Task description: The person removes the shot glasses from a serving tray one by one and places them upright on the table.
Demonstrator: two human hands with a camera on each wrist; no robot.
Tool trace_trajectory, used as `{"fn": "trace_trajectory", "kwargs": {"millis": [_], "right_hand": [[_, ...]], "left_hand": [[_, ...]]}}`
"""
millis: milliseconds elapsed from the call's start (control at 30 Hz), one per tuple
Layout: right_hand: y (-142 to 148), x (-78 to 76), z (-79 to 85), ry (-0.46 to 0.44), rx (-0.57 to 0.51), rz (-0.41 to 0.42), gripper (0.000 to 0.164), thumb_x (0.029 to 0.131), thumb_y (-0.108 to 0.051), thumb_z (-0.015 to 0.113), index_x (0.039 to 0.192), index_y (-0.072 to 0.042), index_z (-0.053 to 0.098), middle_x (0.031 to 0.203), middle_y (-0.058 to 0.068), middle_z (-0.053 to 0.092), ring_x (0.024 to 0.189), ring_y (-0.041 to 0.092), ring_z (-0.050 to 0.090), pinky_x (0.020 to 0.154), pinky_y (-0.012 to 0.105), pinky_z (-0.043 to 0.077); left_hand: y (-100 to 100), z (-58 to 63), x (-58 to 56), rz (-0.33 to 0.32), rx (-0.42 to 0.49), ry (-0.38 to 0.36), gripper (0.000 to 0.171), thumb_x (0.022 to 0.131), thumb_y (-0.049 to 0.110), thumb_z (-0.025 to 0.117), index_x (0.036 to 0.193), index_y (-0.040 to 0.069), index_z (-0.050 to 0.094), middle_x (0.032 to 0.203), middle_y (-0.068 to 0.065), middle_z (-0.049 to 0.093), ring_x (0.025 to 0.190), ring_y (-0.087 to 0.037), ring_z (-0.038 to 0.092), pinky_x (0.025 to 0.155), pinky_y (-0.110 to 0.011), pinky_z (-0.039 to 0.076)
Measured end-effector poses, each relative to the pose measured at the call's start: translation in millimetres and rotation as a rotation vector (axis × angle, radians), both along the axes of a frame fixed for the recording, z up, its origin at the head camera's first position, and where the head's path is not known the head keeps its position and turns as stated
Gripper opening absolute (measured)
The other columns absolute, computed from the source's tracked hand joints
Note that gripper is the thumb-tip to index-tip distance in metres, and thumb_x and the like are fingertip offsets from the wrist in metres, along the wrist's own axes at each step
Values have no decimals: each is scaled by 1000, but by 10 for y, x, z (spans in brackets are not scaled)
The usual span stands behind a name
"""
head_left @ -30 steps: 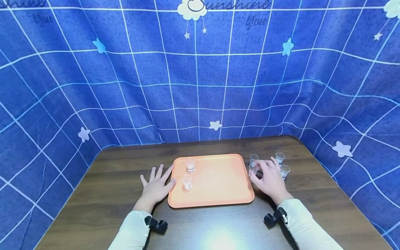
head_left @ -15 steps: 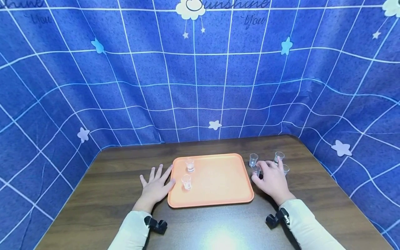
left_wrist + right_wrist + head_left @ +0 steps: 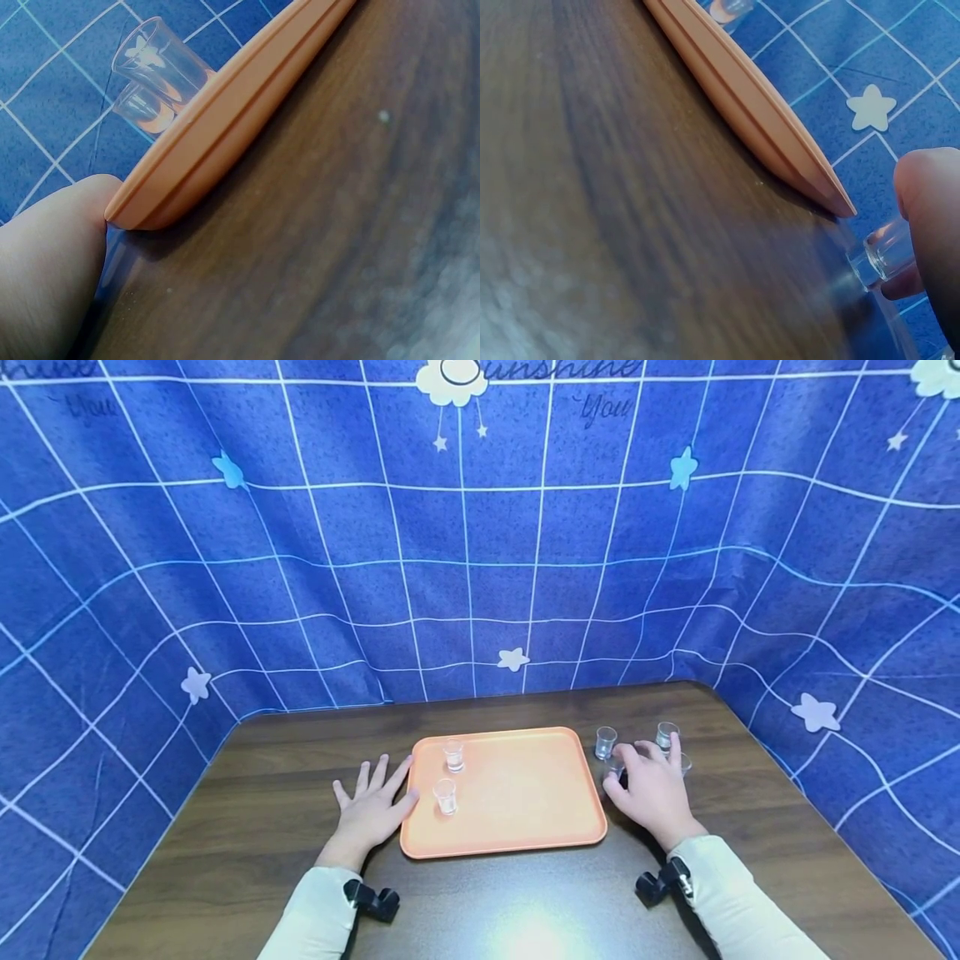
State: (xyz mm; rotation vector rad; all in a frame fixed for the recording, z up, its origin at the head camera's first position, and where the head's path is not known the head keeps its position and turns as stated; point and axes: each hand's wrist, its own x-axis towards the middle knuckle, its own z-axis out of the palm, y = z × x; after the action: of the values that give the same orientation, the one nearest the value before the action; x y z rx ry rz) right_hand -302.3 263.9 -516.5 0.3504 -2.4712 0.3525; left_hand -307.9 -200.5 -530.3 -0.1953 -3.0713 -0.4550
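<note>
My left hand (image 3: 367,818) lies with fingers spread at the left end of an orange tray (image 3: 517,793), thumb and forefinger touching its rim. Two small clear shot glasses, one farther back (image 3: 453,758) and one nearer (image 3: 446,798), stand upright on the tray's left part. Right of the tray, my right hand (image 3: 654,797) holds another shot glass (image 3: 885,251) between thumb and fingers, low by the table. In the head view that glass is partly hidden by the fingers. Just behind it stands another shot glass (image 3: 606,743).
Beyond the right hand are two more shot glasses, a back one (image 3: 666,735) and one mostly covered by the hand (image 3: 686,764). The dark wooden table (image 3: 247,827) meets a blue gridded curtain (image 3: 480,568) at its back and sides.
The right hand has shifted slightly right, and the shot glass at its thumb with it. The left hand, the tray and the two glasses on it have stayed put.
</note>
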Motion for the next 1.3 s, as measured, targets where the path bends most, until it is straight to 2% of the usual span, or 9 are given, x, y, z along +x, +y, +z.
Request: {"fn": "trace_trajectory", "kwargs": {"millis": [200, 400, 533, 900, 1100, 1300], "right_hand": [[28, 17, 28, -15, 19, -8, 32, 80, -33, 62, 103, -12, 65, 92, 5, 76, 113, 38, 59, 115, 70, 6], [54, 21, 45, -1, 27, -5, 31, 79, -33, 62, 101, -13, 66, 88, 4, 76, 113, 38, 59, 114, 71, 9], [70, 20, 42, -4, 29, -3, 31, 79, -33, 62, 102, -13, 66, 89, 4, 76, 113, 38, 59, 116, 70, 5], [78, 41, 70, -12, 51, -22, 47, 79, -41, 64, 118, -14, 63, 99, 6, 77, 116, 39, 56, 118, 66, -4], [-5, 35, 139, 42, 19, -26, 48, 81, -45, 64, 116, -13, 66, 91, 7, 76, 112, 40, 57, 118, 66, -3], [-194, -8, 214, 104, 12, -30, 49, 84, -48, 61, 118, -14, 65, 96, 12, 75, 113, 40, 57, 118, 66, 1]], "left_hand": [[15, 6, 1, -2, 5, 4, 68, 102, 66, 34, 162, 35, 24, 168, -17, 14, 152, -49, 3, 104, -80, -14], [34, 21, 1, -2, 11, -4, 68, 102, 64, 35, 162, 34, 25, 168, -18, 13, 152, -49, 2, 104, -80, -16], [38, 6, -9, -2, 13, -1, 68, 102, 64, 35, 162, 34, 24, 168, -17, 13, 152, -49, 2, 104, -79, -16], [41, -15, -17, -10, 10, -5, 68, 101, 66, 35, 162, 36, 24, 168, -17, 14, 152, -49, 3, 104, -80, -13], [15, -4, -12, -7, 15, -14, 68, 101, 66, 34, 162, 36, 22, 168, -17, 12, 152, -49, 1, 104, -80, -15], [3, -5, -6, -7, 14, -8, 69, 101, 66, 34, 162, 36, 22, 168, -18, 13, 151, -50, 1, 103, -80, -15]]}}
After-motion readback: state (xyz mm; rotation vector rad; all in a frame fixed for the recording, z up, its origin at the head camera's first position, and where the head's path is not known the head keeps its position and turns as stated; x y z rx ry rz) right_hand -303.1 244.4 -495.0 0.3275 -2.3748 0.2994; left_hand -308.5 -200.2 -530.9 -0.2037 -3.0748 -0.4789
